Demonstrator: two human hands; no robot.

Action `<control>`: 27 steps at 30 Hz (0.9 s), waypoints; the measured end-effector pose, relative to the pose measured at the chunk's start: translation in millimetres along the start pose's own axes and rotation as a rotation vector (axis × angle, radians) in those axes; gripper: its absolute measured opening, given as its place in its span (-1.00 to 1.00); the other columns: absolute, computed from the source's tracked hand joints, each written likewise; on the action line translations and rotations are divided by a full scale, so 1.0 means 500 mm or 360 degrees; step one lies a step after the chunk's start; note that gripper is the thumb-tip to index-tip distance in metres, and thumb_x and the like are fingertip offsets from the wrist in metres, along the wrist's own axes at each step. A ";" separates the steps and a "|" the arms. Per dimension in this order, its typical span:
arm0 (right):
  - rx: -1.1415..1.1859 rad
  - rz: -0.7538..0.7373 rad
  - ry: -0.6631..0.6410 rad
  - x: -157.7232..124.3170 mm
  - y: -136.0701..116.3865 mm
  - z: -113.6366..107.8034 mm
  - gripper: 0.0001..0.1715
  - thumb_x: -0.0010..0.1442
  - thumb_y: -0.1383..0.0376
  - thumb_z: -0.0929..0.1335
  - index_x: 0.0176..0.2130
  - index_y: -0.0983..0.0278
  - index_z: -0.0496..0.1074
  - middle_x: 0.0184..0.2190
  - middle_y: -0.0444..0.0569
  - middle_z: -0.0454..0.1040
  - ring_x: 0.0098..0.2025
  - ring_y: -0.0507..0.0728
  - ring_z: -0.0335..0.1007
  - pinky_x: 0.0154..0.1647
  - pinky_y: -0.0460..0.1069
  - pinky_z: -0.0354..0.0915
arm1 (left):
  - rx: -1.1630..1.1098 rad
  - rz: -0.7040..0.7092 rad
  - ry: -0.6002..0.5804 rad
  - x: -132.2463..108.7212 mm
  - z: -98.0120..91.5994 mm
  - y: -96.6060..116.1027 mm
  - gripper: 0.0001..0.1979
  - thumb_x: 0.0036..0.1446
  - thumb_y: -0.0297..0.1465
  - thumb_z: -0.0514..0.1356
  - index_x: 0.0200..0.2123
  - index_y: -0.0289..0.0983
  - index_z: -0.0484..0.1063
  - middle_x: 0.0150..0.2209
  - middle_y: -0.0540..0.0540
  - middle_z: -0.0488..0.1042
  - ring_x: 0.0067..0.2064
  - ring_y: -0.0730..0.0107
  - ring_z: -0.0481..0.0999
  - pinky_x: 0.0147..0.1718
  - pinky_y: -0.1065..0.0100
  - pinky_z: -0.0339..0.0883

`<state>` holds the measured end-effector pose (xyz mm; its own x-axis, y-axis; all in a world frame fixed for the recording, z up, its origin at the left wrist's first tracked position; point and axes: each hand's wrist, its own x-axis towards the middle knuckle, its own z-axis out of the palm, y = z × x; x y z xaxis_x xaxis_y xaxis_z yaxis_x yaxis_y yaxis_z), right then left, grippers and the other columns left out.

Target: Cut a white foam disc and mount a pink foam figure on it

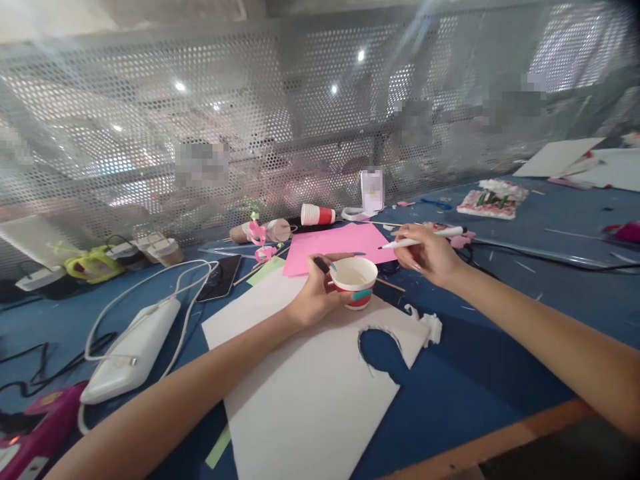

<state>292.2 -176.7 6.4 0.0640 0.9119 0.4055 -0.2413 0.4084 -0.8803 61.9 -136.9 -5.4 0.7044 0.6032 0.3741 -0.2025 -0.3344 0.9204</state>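
My left hand (320,293) is wrapped round a red and white paper cup (354,273), its open mouth facing up. A small black piece (321,265), possibly a marker cap, shows between the fingers of that hand. To the right, my right hand (425,253) grips a white marker (417,241) like a pen. Its dark tip points left toward the cup, a short way apart from the rim. Under the cup lies a white sheet (300,380) with a rounded cut-out and torn edges. Behind the cup is a pink sheet (333,243).
Stacked paper cups (317,215) lie on their side at the back. On the left are a phone (220,277), a white power strip (133,350) with cables and a magenta glue gun (43,420). A small flowered model (493,199) stands back right. Perforated metal screens the table's far side.
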 end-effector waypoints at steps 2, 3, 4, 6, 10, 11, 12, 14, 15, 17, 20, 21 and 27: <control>0.0026 0.0001 -0.0078 -0.001 -0.004 0.000 -0.76 0.06 0.21 0.35 -0.55 0.25 0.30 -0.85 -0.22 0.21 -0.82 -0.05 0.00 -0.77 -0.10 -0.12 | 0.0025 0.0003 0.0019 0.001 -0.001 0.001 -0.41 -0.11 -0.36 0.39 -0.09 -0.22 0.11 0.15 -0.27 0.25 0.09 0.11 0.37 0.01 0.07 0.29; 0.0039 0.0006 -0.0095 -0.002 -0.006 0.000 -0.78 0.06 0.20 0.35 -0.53 0.25 0.33 -0.84 -0.23 0.22 -0.82 -0.05 0.00 -0.77 -0.10 -0.11 | 0.0027 0.0003 0.0017 0.001 -0.001 0.001 -0.42 -0.11 -0.36 0.38 -0.10 -0.22 0.11 0.14 -0.28 0.26 0.08 0.11 0.38 0.00 0.06 0.29; 0.0051 0.0014 -0.0103 -0.001 -0.007 -0.001 -0.80 0.06 0.18 0.35 -0.50 0.25 0.35 -0.84 -0.22 0.23 -0.82 -0.04 0.01 -0.77 -0.10 -0.10 | 0.0024 0.0005 0.0006 0.002 0.000 0.002 -0.43 -0.10 -0.35 0.38 -0.11 -0.22 0.10 0.14 -0.28 0.26 0.08 0.11 0.38 0.00 0.06 0.30; 0.0080 0.0028 -0.0100 0.000 -0.009 -0.004 -0.78 0.06 0.15 0.34 -0.46 0.26 0.39 -0.83 -0.21 0.25 -0.81 -0.03 0.04 -0.76 -0.09 -0.07 | 0.0016 0.0016 -0.0027 0.002 -0.001 0.001 -0.44 -0.09 -0.34 0.37 -0.12 -0.21 0.09 0.15 -0.28 0.25 0.08 0.12 0.38 -0.01 0.07 0.29; 0.0143 0.0003 -0.0043 0.005 -0.014 -0.010 -0.76 0.07 0.14 0.31 -0.49 0.26 0.40 -0.83 -0.19 0.25 -0.80 -0.03 0.03 -0.74 -0.09 -0.06 | 0.0011 -0.0021 -0.0053 0.002 -0.009 -0.008 -0.48 -0.07 -0.31 0.35 -0.20 -0.20 0.04 0.03 -0.17 0.27 0.04 0.20 0.35 -0.03 0.14 0.28; 0.0155 -0.0011 -0.0025 0.006 -0.017 -0.011 -0.76 0.06 0.15 0.31 -0.49 0.25 0.40 -0.83 -0.19 0.24 -0.79 -0.04 0.02 -0.73 -0.09 -0.07 | 0.0053 -0.0049 -0.0038 0.002 -0.013 -0.011 -0.48 -0.07 -0.30 0.35 -0.22 -0.19 0.02 -0.06 -0.13 0.27 0.00 0.23 0.34 -0.06 0.16 0.29; 0.0165 -0.0021 -0.0011 0.008 -0.020 -0.013 -0.76 0.05 0.14 0.31 -0.50 0.24 0.40 -0.83 -0.19 0.24 -0.79 -0.04 0.01 -0.73 -0.09 -0.08 | 0.0138 -0.0071 -0.0007 0.002 -0.018 -0.014 -0.48 -0.06 -0.30 0.34 -0.24 -0.20 0.01 -0.13 -0.09 0.24 -0.03 0.26 0.33 -0.08 0.19 0.29; 0.0188 -0.0029 0.0002 0.010 -0.026 -0.019 -0.76 0.05 0.13 0.30 -0.50 0.24 0.38 -0.83 -0.20 0.21 -0.78 -0.04 -0.02 -0.73 -0.09 -0.10 | 0.0292 -0.0078 0.0054 0.003 -0.025 -0.018 -0.48 -0.06 -0.30 0.34 -0.24 -0.20 0.00 -0.19 -0.05 0.15 -0.07 0.30 0.28 -0.10 0.22 0.28; 0.0208 -0.0027 0.0000 0.010 -0.029 -0.022 -0.76 0.05 0.13 0.30 -0.51 0.23 0.38 -0.83 -0.21 0.19 -0.78 -0.04 -0.04 -0.73 -0.09 -0.11 | 0.0337 -0.0076 0.0057 0.003 -0.028 -0.020 -0.48 -0.05 -0.29 0.33 -0.24 -0.19 -0.01 -0.19 -0.04 0.12 -0.08 0.31 0.26 -0.10 0.22 0.27; 0.0274 -0.0018 -0.0003 0.011 -0.036 -0.027 -0.76 0.05 0.14 0.28 -0.51 0.24 0.37 -0.83 -0.21 0.17 -0.78 -0.05 -0.07 -0.73 -0.10 -0.11 | 0.0382 -0.0084 0.0018 0.004 -0.030 -0.019 -0.49 -0.03 -0.27 0.30 -0.23 -0.18 -0.03 -0.20 -0.04 0.09 -0.09 0.30 0.25 -0.09 0.20 0.26; 0.0375 0.0011 0.0007 0.010 -0.041 -0.030 -0.77 0.04 0.18 0.27 -0.52 0.25 0.38 -0.84 -0.20 0.17 -0.78 -0.05 -0.08 -0.73 -0.10 -0.10 | 0.0412 -0.0086 -0.0057 0.004 -0.030 -0.017 -0.51 0.00 -0.26 0.27 -0.22 -0.17 -0.05 -0.19 -0.04 0.05 -0.10 0.31 0.24 -0.11 0.18 0.25; 0.0397 0.0024 0.0006 0.010 -0.041 -0.028 -0.78 0.04 0.19 0.27 -0.53 0.25 0.38 -0.84 -0.20 0.17 -0.78 -0.05 -0.08 -0.73 -0.10 -0.11 | 0.0422 -0.0076 -0.0073 0.005 -0.031 -0.017 -0.51 0.01 -0.26 0.26 -0.22 -0.17 -0.06 -0.19 -0.04 0.04 -0.11 0.32 0.24 -0.12 0.19 0.26; 0.0504 0.0062 -0.0067 0.004 -0.031 -0.006 -0.77 0.04 0.21 0.28 -0.54 0.26 0.41 -0.84 -0.18 0.18 -0.78 -0.06 -0.05 -0.74 -0.12 -0.13 | 0.0523 -0.0008 -0.0108 0.009 -0.039 -0.027 -0.50 0.02 -0.22 0.26 -0.23 -0.17 -0.07 -0.23 -0.03 0.01 -0.17 0.37 0.19 -0.19 0.25 0.25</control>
<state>298.8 -181.1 20.1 0.0103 0.9213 0.3886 -0.5328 0.3339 -0.7776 54.8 -115.6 -14.1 0.7508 0.5597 0.3509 0.0237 -0.5536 0.8324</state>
